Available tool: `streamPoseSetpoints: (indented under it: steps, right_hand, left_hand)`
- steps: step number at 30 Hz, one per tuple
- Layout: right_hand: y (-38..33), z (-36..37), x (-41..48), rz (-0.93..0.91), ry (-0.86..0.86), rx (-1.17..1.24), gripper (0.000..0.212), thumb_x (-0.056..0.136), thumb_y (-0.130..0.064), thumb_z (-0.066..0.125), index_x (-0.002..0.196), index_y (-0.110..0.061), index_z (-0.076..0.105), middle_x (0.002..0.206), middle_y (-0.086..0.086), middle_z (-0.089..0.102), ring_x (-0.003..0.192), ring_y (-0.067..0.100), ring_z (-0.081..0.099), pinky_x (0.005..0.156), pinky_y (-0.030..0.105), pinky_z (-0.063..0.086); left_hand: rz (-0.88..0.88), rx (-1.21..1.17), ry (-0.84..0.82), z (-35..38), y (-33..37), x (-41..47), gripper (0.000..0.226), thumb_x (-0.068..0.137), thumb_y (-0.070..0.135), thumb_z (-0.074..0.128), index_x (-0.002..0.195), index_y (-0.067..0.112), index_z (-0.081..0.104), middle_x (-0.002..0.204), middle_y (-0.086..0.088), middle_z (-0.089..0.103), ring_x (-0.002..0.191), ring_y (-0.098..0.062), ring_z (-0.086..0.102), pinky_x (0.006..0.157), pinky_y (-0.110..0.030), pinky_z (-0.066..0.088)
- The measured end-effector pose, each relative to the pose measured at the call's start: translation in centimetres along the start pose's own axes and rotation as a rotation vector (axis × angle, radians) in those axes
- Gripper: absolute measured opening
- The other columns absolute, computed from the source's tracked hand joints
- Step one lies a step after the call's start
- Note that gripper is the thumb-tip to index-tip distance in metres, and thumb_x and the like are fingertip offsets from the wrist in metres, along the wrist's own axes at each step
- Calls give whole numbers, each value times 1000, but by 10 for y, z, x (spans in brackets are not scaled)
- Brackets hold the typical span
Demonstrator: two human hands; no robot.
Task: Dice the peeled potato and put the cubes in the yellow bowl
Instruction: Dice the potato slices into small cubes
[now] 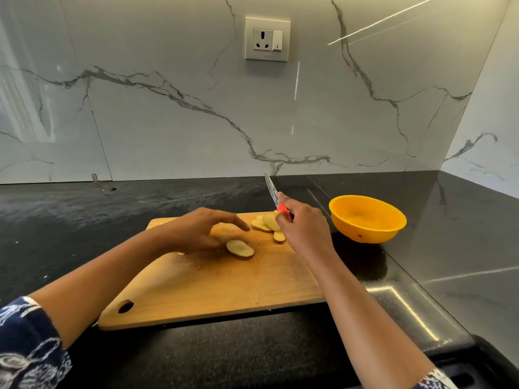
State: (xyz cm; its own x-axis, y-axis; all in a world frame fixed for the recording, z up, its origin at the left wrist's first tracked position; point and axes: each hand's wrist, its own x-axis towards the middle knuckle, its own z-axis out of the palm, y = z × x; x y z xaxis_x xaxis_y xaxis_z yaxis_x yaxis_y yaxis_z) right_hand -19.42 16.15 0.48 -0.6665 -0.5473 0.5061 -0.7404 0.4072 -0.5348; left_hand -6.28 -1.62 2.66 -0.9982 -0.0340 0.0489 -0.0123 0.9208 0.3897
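Observation:
A wooden cutting board (213, 287) lies on the black counter. A potato slice (240, 249) lies flat at mid-board, just in front of the fingertips of my left hand (200, 230), which hovers palm down with relaxed fingers. Several more slices (266, 222) are stacked at the board's far right, one smaller piece (279, 236) beside them. My right hand (302, 224) grips a knife (273, 196) by its red handle, blade pointing up and away, right next to the stacked slices. The yellow bowl (367, 219) stands to the right of the board; no cubes show inside it.
The black counter (84, 209) runs back to a marble wall with a socket (266, 39). A side wall closes the corner on the right. A small hole (112, 189) sits in the counter at the back left.

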Motion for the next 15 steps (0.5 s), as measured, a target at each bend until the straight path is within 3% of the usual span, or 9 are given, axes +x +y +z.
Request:
streamPoseSetpoints:
  steps: [3, 6, 9, 11, 15]
  right_hand:
    - [1, 0, 0, 4, -5, -3, 45, 97, -26, 52, 141, -24, 46, 100, -1, 70, 60, 3, 49, 55, 14, 40]
    - [-1, 2, -2, -3, -40, -15, 45, 96, -27, 52, 141, -25, 46, 110, 0, 69, 70, 7, 56, 63, 22, 49]
    - [-3, 3, -4, -13, -79, -21, 45, 97, -29, 51, 141, -25, 45, 111, 1, 69, 74, 6, 51, 60, 18, 43]
    - [-5, 2, -5, -10, -96, -24, 45, 97, -29, 51, 141, -24, 45, 111, 2, 69, 74, 5, 49, 55, 14, 35]
    - [-7, 0, -7, 9, -100, -33, 45, 97, -30, 52, 141, -24, 45, 123, 0, 64, 94, 13, 63, 73, 24, 51]
  left_hand:
    - [-11, -15, 110, -5, -2, -10, 41, 86, 22, 66, 112, 49, 48, 118, 25, 51, 110, 7, 48, 98, -20, 37]
    - [4, 61, 110, 4, 3, -23, 29, 83, 37, 64, 109, 46, 53, 109, 27, 55, 103, 7, 52, 90, -14, 43]
    - [39, 168, 64, 19, 4, -24, 57, 75, 64, 41, 124, 39, 54, 126, 18, 54, 113, 4, 47, 97, -16, 39]
    - [22, 203, 61, 19, 4, -17, 57, 79, 61, 44, 132, 38, 48, 127, 20, 49, 114, 4, 40, 97, -15, 34]
    - [9, 176, -93, 3, 3, 1, 40, 89, 30, 61, 128, 38, 51, 123, 16, 54, 107, 3, 46, 88, -8, 35]
